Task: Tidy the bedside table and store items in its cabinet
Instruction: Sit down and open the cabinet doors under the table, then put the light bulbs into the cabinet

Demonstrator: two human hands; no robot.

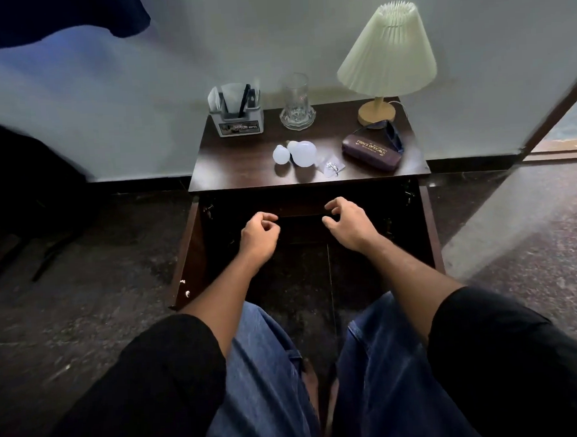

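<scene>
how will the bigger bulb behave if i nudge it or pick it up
The bigger bulb lies on its side on the smooth tabletop, so a nudge would probably roll it, likely into the small bulb beside it. Its rounded, glossy shell looks slippery and possibly fragile, so cup it rather than pinch it.

We read this as bedroom in home. Small dark wood bedside desk (244, 160) against plain pale wall (140, 92), both cabinet doors (187, 253) swung open below. On top we see pleated-shade lamp (385, 56), drinking glass (296, 101), white holder (236, 115) with pens, two loose light bulbs (295, 153), glasses case (372, 152) with sunglasses (391, 131) beside it. Dark speckled stone floor (85, 312); doorway frame (556, 117) at right.
</scene>
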